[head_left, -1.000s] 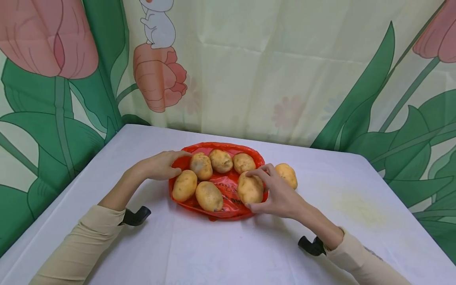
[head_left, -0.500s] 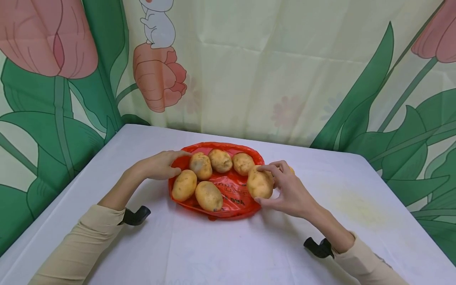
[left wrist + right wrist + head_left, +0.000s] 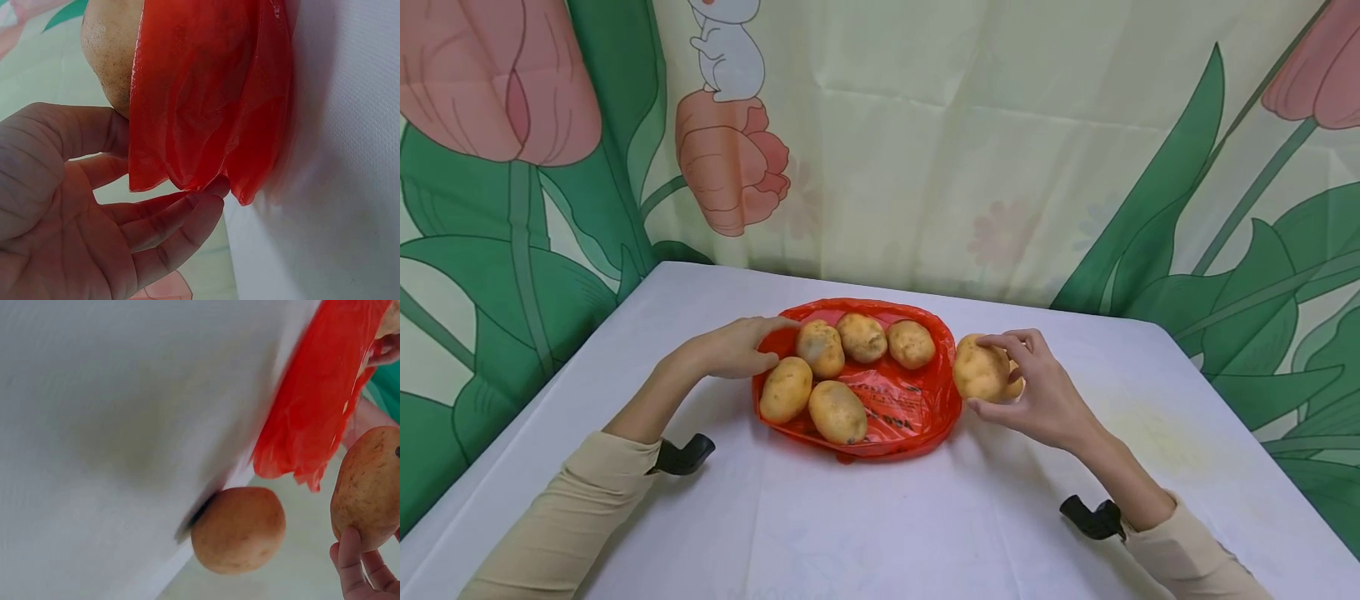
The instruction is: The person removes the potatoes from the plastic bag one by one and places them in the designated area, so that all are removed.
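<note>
A red plastic bag lies spread on the table with its mouth up and several potatoes inside, among them one front potato. At the bag's left rim, my left hand holds the plastic; in the left wrist view the fingers curl at the bag's edge. My right hand grips a potato between thumb and fingers, just right of the bag. Behind that hand another potato sits on the table, mostly hidden in the head view but plain in the right wrist view.
White cloth covers the table, with a faint yellowish stain at right. Behind it hangs a curtain printed with tulips and a white rabbit. A black wrist mount sits under the left sleeve, another under the right.
My right hand has lifted its potato from the bag's right side and carried it rightward past the rim. My left hand has stayed at the left rim.
</note>
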### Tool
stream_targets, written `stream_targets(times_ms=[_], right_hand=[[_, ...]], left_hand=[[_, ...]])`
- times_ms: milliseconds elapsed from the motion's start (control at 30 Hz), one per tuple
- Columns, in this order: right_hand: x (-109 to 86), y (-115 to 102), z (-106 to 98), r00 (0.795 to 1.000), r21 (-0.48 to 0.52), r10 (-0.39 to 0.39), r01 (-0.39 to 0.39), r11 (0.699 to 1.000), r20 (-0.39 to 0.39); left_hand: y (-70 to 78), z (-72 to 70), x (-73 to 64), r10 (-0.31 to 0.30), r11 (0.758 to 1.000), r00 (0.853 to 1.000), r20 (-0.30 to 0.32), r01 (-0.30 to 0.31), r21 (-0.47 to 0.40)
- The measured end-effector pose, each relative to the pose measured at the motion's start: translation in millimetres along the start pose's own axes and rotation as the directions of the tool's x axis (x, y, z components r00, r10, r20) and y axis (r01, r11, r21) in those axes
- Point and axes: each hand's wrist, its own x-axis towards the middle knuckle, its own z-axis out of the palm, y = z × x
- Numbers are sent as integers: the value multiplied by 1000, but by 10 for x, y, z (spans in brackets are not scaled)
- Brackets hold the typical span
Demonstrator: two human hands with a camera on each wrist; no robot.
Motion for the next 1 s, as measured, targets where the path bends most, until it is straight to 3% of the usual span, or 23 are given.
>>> stream_targets(times_ms=[333,1000], right_hand=[[-53,195,-117,998,-42,9,-11,999,-66],[-143,571,-323,993,-61,82,-88,994,-89]], left_hand=[[4,7,7,8,1000,1000,0,-8,1],[-22,8,13,22,1000,1000,-7,-22,-1]])
